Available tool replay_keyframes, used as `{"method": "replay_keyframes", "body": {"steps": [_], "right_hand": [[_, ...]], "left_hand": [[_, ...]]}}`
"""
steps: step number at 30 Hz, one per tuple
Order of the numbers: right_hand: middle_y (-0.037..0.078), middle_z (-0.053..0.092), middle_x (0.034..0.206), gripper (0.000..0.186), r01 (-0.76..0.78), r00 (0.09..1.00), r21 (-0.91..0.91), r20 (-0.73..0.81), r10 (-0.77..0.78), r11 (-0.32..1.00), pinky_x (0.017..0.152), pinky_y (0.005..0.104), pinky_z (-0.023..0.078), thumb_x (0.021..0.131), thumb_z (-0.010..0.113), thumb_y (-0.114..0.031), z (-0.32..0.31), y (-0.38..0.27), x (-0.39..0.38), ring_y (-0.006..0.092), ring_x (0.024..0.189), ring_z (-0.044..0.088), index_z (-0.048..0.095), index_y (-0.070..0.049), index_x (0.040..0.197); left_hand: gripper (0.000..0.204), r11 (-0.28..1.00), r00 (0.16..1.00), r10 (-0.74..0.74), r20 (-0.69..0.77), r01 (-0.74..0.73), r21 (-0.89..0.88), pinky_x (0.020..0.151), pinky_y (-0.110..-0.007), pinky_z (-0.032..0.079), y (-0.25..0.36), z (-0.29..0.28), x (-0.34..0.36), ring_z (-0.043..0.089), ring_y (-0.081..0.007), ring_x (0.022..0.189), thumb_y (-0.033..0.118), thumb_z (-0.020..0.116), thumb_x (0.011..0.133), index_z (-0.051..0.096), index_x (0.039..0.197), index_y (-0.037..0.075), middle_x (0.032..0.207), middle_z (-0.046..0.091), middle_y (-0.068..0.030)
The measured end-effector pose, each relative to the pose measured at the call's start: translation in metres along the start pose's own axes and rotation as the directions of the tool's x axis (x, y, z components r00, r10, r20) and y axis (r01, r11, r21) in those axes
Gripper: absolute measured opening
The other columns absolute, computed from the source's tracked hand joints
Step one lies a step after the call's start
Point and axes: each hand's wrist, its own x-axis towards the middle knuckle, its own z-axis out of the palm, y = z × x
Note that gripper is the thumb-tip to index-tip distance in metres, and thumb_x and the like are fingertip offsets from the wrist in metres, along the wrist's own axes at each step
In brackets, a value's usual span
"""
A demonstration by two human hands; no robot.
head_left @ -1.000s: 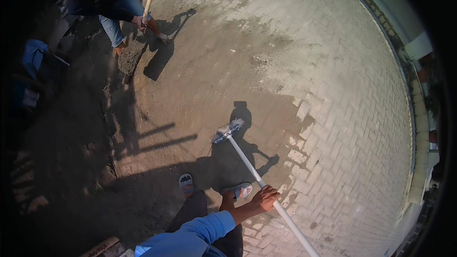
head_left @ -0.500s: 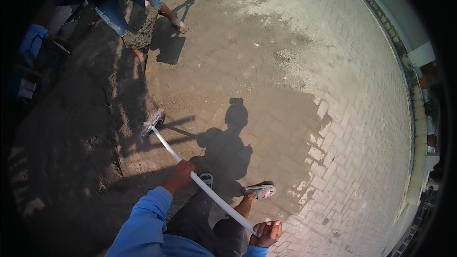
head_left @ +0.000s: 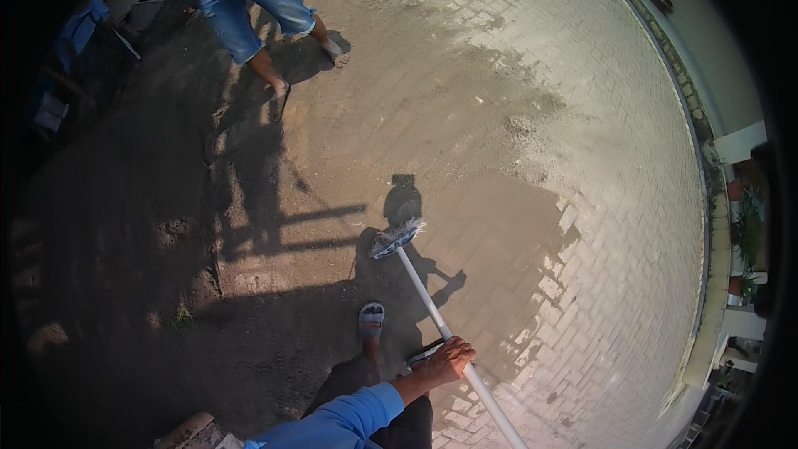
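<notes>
My left hand (head_left: 453,359), at the end of a blue sleeve, is closed around the white pole of a push broom (head_left: 428,303). The broom's frayed bristle head (head_left: 397,239) lies in front of me, over the shadow cast on the sandy ground. The pole slants down to the right and leaves the picture at the lower edge. My right hand is out of view. A sandal (head_left: 371,316) shows on one of my feet, left of the pole.
A person in denim shorts (head_left: 241,17) stands at the upper left. Sand-covered ground (head_left: 416,108) meets pale block paving (head_left: 632,258) on the right, with a curb (head_left: 711,274) beyond. Blue cloth (head_left: 79,29) and clutter sit in shade at the far left.
The broom head has swung right, from the left side to my shadow. My left hand moved right with the pole; my right hand left view. The other person shifted, and their shovel is out of sight.
</notes>
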Motion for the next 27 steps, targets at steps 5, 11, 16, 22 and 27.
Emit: {"method": "replay_keyframes", "body": {"steps": [5,11,16,22,27], "right_hand": [[-0.001,0.032,0.046,0.037,-0.019,0.772,-0.031,0.635,0.035,0.999,0.033,0.0225,0.03,0.099,0.052,-0.034,0.043,0.159,-0.015,0.007,0.033,0.029,0.044,-0.009,0.074],[0.001,0.041,0.052,0.038,-0.212,0.662,-0.035,0.73,0.17,0.977,0.038,0.0289,0.042,0.101,0.049,-0.035,0.061,0.203,-0.062,0.0106,0.035,0.037,0.049,-0.005,0.077],[-0.001,0.034,0.051,0.039,-0.134,0.734,0.114,0.678,0.021,0.984,0.036,0.0264,0.039,0.101,0.047,-0.04,-0.024,0.122,0.027,0.0089,0.035,0.035,0.049,-0.006,0.081],[-0.003,0.047,0.05,0.033,0.168,0.968,0.28,0.137,-0.212,0.945,0.032,0.0294,0.033,0.095,0.056,-0.038,-0.208,-0.055,0.121,0.0097,0.034,0.033,0.059,-0.016,0.069],[-0.004,0.03,0.047,0.026,0.286,0.958,-0.038,-0.02,-0.287,0.957,0.033,0.0255,0.03,0.094,0.055,-0.034,-0.214,0.011,0.12,0.0082,0.036,0.026,0.058,-0.015,0.076]], "left_hand": [[0.017,0.935,0.963,-0.269,0.02,0.256,0.244,0.087,-0.045,0.041,-0.13,-0.076,-0.093,0.057,-0.03,0.092,0.024,0.074,0.073,0.063,0.077,0.01,0.083,0.06,-0.0079],[0.021,0.727,0.82,-0.567,0.085,0.448,0.521,0.088,-0.049,0.042,-0.13,-0.174,-0.149,0.058,-0.0354,0.09,0.025,0.07,0.079,0.059,0.076,0.007,0.082,0.059,-0.0133],[0.023,0.916,0.973,-0.217,0.073,0.178,0.36,0.085,-0.05,0.043,-0.041,-0.091,-0.132,0.057,-0.0353,0.08,0.024,0.072,0.082,0.058,0.075,0.007,0.078,0.057,-0.0135],[0.02,0.997,0.952,0.079,0.294,-0.068,-0.045,0.09,-0.039,0.042,0.119,0.13,-0.054,0.057,-0.0267,0.091,0.012,0.072,0.066,0.057,0.08,0.009,0.082,0.058,-0.0078],[0.024,0.997,0.832,0.004,0.555,-0.045,0.061,0.091,-0.038,0.042,0.084,0.162,-0.086,0.058,-0.0272,0.098,0.008,0.069,0.064,0.064,0.087,0.009,0.09,0.063,-0.008]]}}
